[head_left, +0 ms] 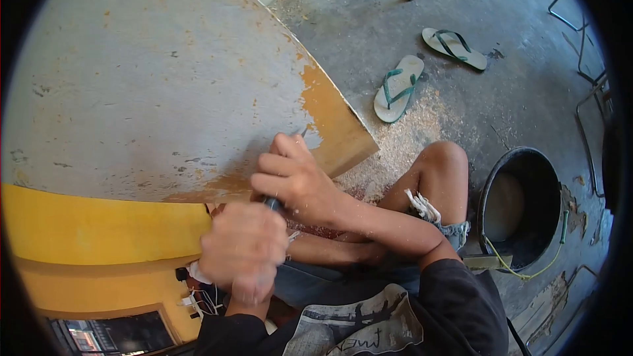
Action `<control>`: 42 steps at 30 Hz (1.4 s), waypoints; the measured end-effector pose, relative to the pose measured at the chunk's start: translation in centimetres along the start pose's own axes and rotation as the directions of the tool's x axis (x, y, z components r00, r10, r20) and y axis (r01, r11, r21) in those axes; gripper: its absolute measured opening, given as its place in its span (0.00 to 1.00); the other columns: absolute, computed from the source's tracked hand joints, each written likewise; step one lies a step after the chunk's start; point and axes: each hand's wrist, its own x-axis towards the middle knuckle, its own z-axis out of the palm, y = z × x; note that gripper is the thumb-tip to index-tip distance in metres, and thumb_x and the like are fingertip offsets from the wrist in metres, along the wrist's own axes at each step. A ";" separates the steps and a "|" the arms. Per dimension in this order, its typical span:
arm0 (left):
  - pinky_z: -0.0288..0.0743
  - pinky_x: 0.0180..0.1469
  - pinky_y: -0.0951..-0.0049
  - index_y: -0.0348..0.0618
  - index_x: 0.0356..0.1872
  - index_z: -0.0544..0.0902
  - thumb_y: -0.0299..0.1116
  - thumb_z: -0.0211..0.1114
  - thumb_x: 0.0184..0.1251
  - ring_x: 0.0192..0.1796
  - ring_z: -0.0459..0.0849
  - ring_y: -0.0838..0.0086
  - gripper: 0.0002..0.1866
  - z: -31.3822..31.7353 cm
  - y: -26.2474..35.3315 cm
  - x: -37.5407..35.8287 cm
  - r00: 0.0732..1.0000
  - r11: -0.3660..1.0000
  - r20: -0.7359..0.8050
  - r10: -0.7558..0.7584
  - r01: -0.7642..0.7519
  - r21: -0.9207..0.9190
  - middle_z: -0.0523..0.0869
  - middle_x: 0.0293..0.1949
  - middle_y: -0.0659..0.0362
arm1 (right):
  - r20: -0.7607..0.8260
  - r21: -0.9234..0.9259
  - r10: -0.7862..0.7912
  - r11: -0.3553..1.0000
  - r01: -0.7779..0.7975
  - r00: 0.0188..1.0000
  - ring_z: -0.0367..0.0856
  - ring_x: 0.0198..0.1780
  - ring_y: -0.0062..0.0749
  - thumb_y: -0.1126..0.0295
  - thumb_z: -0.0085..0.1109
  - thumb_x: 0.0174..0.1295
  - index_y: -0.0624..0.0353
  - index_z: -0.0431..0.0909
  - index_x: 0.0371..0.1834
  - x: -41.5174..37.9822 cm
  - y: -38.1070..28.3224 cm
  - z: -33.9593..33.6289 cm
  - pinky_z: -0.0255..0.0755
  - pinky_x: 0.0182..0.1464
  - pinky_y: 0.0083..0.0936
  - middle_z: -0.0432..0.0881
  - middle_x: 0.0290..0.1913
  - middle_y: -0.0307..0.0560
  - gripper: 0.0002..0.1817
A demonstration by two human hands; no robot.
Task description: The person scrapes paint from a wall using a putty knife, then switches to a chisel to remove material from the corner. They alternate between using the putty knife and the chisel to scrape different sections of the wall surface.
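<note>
A large board [171,79] with worn grey paint fills the upper left, its bare orange-brown wood showing at the near corner and along the lower edge. My right hand [290,175] is closed round a tool with a dark handle [271,204], pressed close to the board's surface. A thin tip [304,132] shows just beyond the fingers, near the edge of the paint; the rest of the tool is hidden. Behind it, my left hand [242,244], smeared by motion, is wrapped in a fist at the handle's rear end.
Pale shavings [415,125] lie on the concrete floor beside the board's corner. Two flip-flops [399,89] rest beyond them. A black bucket [517,207] with a yellow-green cord stands at the right, past my bent knee [443,165]. Cables [201,293] hang near a yellow wall [99,227].
</note>
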 end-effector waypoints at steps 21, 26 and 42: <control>0.65 0.15 0.72 0.48 0.06 0.59 0.34 0.47 0.74 0.08 0.66 0.72 0.29 -0.5 -2.8 -0.6 0.987 0.980 -0.057 -0.149 0.140 -0.142 0.67 0.07 0.61 | -0.023 -0.050 0.093 0.994 -0.094 0.995 0.66 0.40 0.38 0.69 0.62 0.44 0.54 0.73 0.24 -1.1 1.3 0.6 0.59 0.44 0.35 0.67 0.30 0.40 0.07; 0.71 0.20 0.70 0.43 0.06 0.62 0.39 0.50 0.75 0.12 0.71 0.70 0.31 -1.0 -2.8 -1.5 0.961 0.961 -0.058 -0.270 0.265 -0.083 0.66 0.09 0.61 | -0.022 -0.038 0.127 0.991 -0.128 0.992 0.67 0.41 0.39 0.69 0.63 0.44 0.54 0.75 0.27 -1.5 1.9 0.9 0.60 0.44 0.35 0.69 0.32 0.40 0.08; 0.65 0.15 0.74 0.46 0.05 0.60 0.37 0.49 0.75 0.08 0.66 0.73 0.31 -0.3 -3.1 -2.0 0.987 0.985 -0.090 -0.135 0.124 -0.123 0.67 0.07 0.62 | 0.055 -0.065 0.111 0.992 -0.107 0.992 0.66 0.41 0.40 0.67 0.61 0.47 0.53 0.73 0.26 -2.3 1.7 1.2 0.59 0.44 0.36 0.68 0.32 0.41 0.06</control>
